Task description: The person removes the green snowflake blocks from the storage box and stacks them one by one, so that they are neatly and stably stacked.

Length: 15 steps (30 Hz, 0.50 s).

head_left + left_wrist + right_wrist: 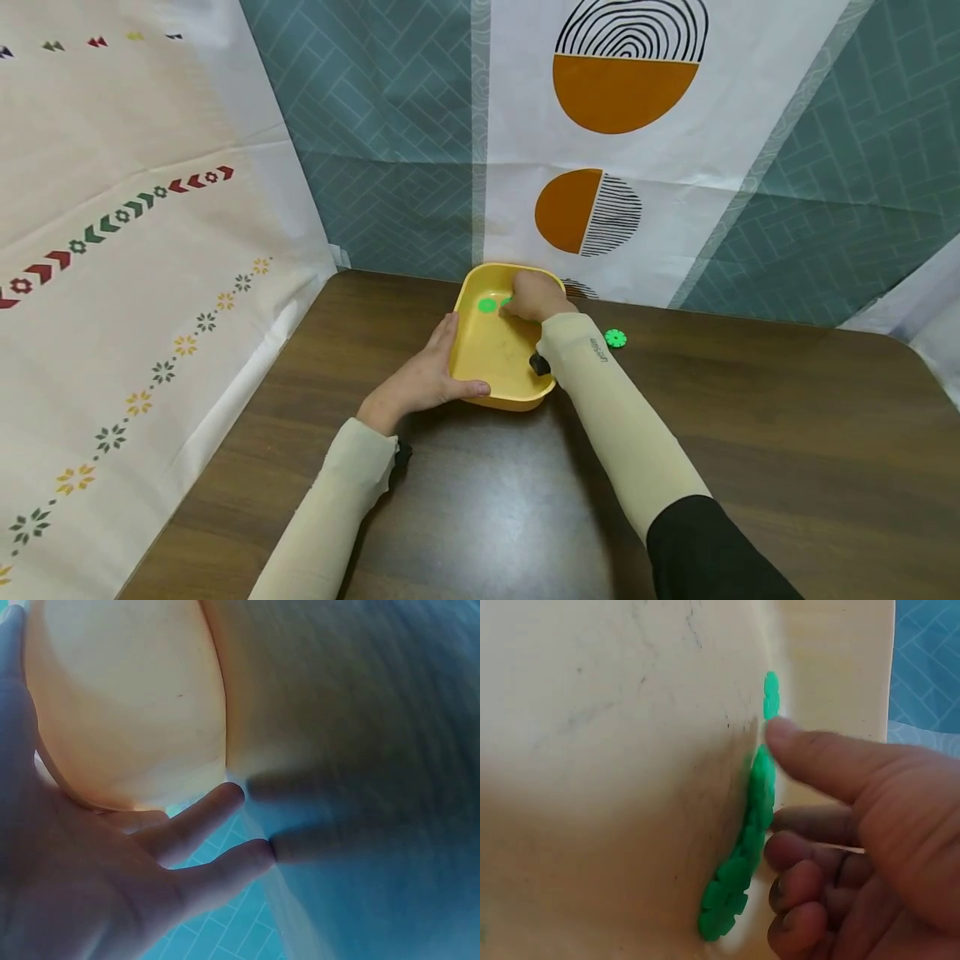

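Observation:
A yellow plastic tray (498,350) stands on the table near the wall. My left hand (423,375) holds its near left corner, thumb over the near rim and fingers along the outer left side; in the left wrist view, the hand (97,862) has two fingertips touching the table. Inside the tray's far end is my right hand (536,296), by green discs (487,306). In the right wrist view, several notched green discs (726,896) lie along the tray wall. The right thumb (817,750) and curled fingers are close against them; whether they pinch one is unclear.
Outside the tray on the right, another green notched disc (615,338) lies on the brown wooden table (750,400). Patterned cloth (390,150) hangs behind the table's far edge, and white cloth (135,317) borders its left side.

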Motion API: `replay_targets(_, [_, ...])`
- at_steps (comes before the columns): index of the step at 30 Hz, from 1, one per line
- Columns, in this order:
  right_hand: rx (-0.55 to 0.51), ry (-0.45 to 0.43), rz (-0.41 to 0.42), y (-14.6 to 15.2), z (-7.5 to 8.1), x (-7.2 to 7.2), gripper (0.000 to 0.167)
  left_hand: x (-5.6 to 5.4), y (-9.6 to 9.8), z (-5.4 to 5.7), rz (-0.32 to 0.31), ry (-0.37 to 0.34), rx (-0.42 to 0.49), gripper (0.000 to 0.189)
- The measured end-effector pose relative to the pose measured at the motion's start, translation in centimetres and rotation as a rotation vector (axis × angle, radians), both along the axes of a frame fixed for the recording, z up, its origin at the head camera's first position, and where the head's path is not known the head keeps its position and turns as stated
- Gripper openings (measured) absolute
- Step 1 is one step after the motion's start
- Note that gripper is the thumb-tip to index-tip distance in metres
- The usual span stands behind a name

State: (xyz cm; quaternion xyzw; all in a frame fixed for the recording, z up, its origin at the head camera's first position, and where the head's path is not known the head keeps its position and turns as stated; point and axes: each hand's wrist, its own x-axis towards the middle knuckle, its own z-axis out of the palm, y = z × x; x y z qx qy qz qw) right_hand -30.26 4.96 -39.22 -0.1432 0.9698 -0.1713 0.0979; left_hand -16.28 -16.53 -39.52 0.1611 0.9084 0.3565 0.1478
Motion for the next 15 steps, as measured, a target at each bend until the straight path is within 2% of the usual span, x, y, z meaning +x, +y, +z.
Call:
replay_targets(3, [0.034, 0.005, 0.022, 0.02, -0.07, 0.13, 0.03, 0.05, -0.01, 0.04, -0.002, 0.001, -0.006, 0.129])
replay_targets(8, [0.013, 0.013, 0.02, -0.04, 0.02, 0.26, 0.027, 0.1, -0.06, 0.16, 0.003, 0.001, -0.004, 0.129])
replay_targets(15, [-0.101, 0.009, 0.017, -0.15, -0.14, 0.23, 0.021, 0.12, -0.01, 0.07, 0.005, -0.012, -0.007, 0.131])
